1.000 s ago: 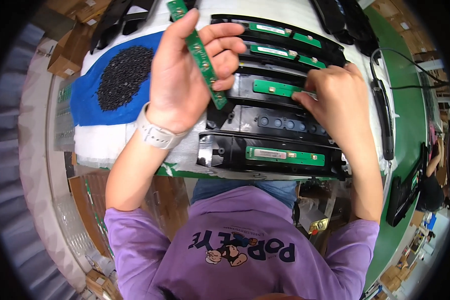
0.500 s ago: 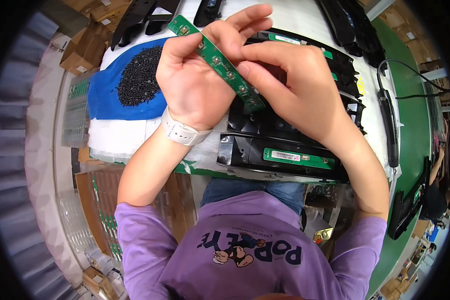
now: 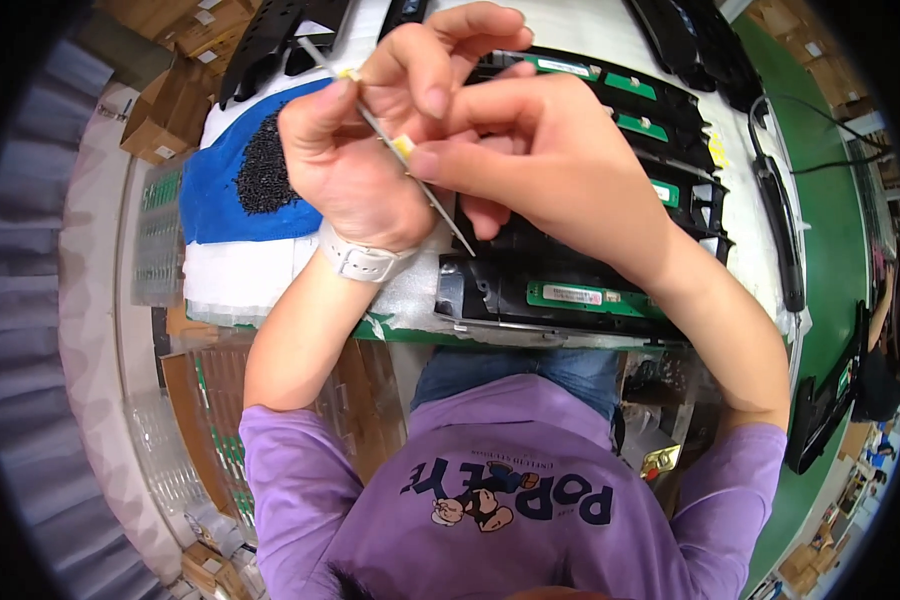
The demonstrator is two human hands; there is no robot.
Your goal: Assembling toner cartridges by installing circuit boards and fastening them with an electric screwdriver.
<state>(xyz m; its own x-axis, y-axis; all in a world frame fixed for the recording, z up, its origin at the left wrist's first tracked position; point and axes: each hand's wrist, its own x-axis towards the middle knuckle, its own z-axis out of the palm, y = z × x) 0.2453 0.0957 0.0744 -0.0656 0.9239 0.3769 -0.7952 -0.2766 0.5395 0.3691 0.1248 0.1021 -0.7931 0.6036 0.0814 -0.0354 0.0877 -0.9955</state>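
A narrow circuit board is held up above the worktable, turned almost edge-on. Pale yellowish connectors stick out from one of its faces. My left hand, with a white watch band at the wrist, pinches the board's upper part between thumb and fingers. My right hand is closed on its middle, the thumb tip beside a connector; some of its fingertips are hidden behind the board and hand. Below the hands lie long black plastic housings, with green circuit boards set in them.
At the left, a heap of small black parts rests on a blue cloth. More black housings lie at the far side. A black, cabled handheld tool lies at the right. Cardboard boxes stand beyond the table's left edge.
The circuit board has turned from showing its green face to nearly edge-on. My right hand has shifted left, its thumb now near a connector.
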